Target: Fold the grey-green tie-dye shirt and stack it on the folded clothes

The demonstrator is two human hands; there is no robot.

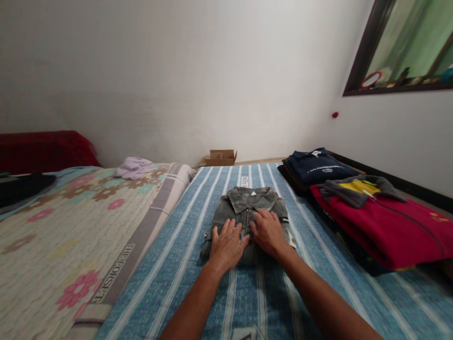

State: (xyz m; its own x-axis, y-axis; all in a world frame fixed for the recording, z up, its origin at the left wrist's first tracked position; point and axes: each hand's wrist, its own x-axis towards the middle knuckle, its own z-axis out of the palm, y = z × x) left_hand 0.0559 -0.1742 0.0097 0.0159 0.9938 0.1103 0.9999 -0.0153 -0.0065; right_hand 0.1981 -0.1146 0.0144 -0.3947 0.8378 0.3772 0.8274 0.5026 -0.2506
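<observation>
A grey denim jacket (244,217) lies folded into a compact rectangle on the blue striped bedsheet (184,222), its collar toward the wall. My left hand (228,242) rests flat on the front left part of the jacket, fingers spread. On the upper right part, just below the collar, lies my right hand (268,230), its fingers stretched out and slightly bent. Neither hand grips the cloth. Parts of the jacket's front are hidden under both hands.
To the right are a folded red jacket (392,226) on other clothes and a stack topped by a navy garment (318,166). On the left, a flowered mattress (106,222) bears a light purple cloth (134,167). A cardboard box (221,157) stands by the wall.
</observation>
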